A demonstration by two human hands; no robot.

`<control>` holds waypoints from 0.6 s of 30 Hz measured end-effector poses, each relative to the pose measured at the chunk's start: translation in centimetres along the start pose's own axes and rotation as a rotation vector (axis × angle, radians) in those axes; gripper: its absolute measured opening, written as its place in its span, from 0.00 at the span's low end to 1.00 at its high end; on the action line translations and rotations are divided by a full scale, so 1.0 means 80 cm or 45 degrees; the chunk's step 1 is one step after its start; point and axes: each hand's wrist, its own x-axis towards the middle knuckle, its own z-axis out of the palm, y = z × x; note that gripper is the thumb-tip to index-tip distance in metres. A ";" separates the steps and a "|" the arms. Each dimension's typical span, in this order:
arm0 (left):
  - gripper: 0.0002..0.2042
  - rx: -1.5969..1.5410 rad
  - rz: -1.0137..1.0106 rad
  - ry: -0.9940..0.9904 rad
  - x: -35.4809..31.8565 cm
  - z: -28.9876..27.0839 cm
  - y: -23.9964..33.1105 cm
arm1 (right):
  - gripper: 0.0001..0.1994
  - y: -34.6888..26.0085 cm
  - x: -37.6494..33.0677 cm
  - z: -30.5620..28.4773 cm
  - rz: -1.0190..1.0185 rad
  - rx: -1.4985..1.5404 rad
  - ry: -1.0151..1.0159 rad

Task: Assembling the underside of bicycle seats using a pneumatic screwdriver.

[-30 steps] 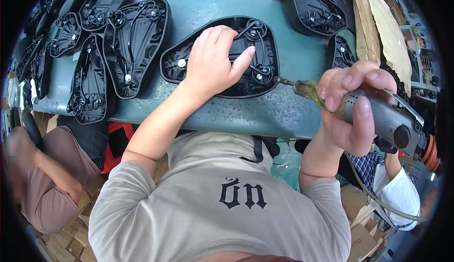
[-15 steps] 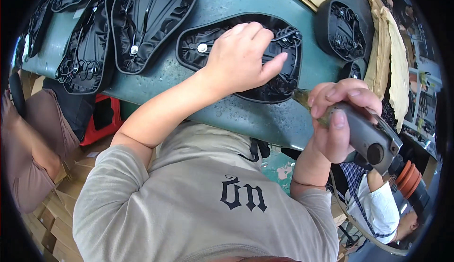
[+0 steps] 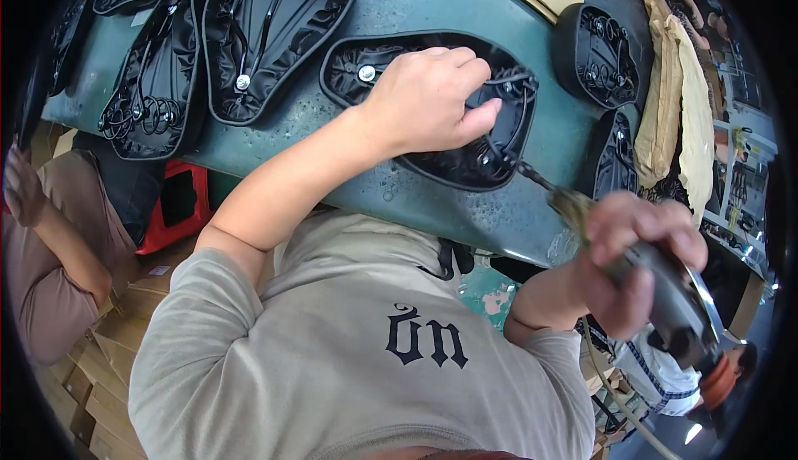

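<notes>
A black bicycle saddle (image 3: 445, 167) lies upside down on the green table (image 3: 357, 198), its springs and metal frame facing up. My left hand (image 3: 436, 98) is closed over its middle, fingers curled down and thumb pointing right; the fingertips are hidden. To the right, my right hand (image 3: 644, 260) is wrapped round a grey power screwdriver (image 3: 665, 298), blurred by motion. The driver's dark bit reaches the saddle's near right edge; whether it touches there I cannot tell.
Upturned saddles (image 3: 283, 36) stand at the left, and another saddle (image 3: 598, 53) is at the right beside brown paper (image 3: 669, 98). A red stool (image 3: 179, 206) and cardboard boxes (image 3: 125, 319) are below left. One person (image 3: 66, 277) sits left; another person (image 3: 661, 368) is lower right.
My right hand has drawn the power screwdriver back to the right and toward me, uncovering its bit. My left hand stays on the saddle. The whole view has shifted slightly.
</notes>
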 end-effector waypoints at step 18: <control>0.06 -0.297 0.210 -0.290 -0.004 -0.002 -0.004 | 0.20 0.070 0.006 -0.057 0.165 0.304 0.106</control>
